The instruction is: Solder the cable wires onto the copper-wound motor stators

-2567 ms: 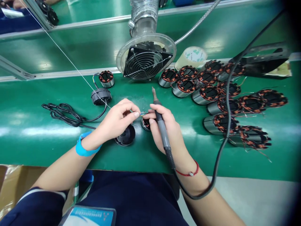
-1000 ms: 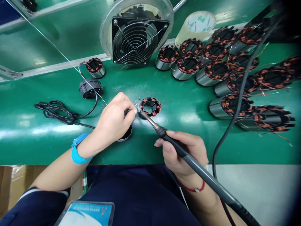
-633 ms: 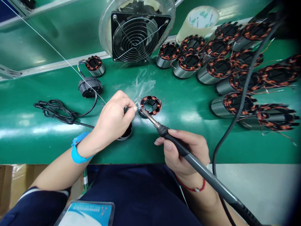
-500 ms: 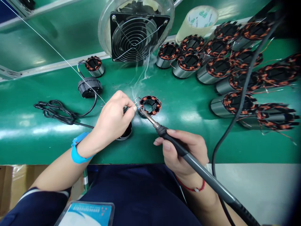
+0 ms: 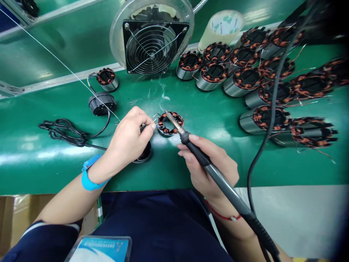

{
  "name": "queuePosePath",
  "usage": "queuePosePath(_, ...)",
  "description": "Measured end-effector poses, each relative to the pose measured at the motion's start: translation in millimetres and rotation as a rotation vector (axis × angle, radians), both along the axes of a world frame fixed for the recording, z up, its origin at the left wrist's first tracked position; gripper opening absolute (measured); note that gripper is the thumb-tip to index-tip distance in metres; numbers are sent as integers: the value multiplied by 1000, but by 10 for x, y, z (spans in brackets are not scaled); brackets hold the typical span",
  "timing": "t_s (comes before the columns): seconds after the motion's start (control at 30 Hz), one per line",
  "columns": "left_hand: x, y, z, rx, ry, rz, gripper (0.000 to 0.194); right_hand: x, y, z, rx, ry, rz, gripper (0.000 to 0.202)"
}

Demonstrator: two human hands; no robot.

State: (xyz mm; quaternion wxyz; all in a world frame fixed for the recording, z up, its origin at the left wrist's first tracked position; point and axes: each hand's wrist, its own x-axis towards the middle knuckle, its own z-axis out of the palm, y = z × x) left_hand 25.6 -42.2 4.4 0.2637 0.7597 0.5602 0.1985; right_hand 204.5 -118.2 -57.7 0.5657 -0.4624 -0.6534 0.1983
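My right hand [image 5: 212, 167] is wrapped round the grey and black handle of a soldering iron [image 5: 226, 189]. The iron's metal tip lies in view over the upper part of a copper-wound motor stator [image 5: 181, 125], with wisps of smoke above it. At the stator's left side, my left hand [image 5: 131, 133] pinches thin wires between thumb and forefinger. A long thin strand, apparently solder wire [image 5: 58, 60], runs from the upper left down to behind this hand. Partly hidden under the left hand is a dark round housing [image 5: 144, 154].
A fan with a wire guard [image 5: 151, 54] stands at the back. Several stators [image 5: 248, 78] crowd the right, beside a tape roll [image 5: 222, 29]. At left are another stator [image 5: 107, 78], a black motor cap [image 5: 102, 103] and coiled cable [image 5: 68, 131]. The iron's cord [image 5: 269, 123] hangs at right.
The soldering iron's tip has lifted from the wires at the stator's left edge and moved up over the ring. My left hand still pinches there. The smoke has thinned.
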Motion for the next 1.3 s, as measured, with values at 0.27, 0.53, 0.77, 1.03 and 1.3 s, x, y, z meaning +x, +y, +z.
queuePosePath(0.27, -5, 1, 9, -11, -11, -4, 16, 72, 324, 254, -137, -209, 95, 30)
queuePosePath(0.53, -12, 28, 0, 32, -20, -35, 16, -53, 713, 141, -140, -308, 183, 32)
queuePosePath(0.77, -65, 135, -68, -27, -82, -45, 18, -168, 710, 102, -152, -312, 36, 29)
queuePosePath(1.03, -101, 191, -57, -154, -148, -45, 21, -232, 696, 64, -155, -298, 4, 31)
queuePosePath(1.3, -110, 98, -65, 57, -32, -61, 8, -7, 393, 182, -33, -163, -7, 37)
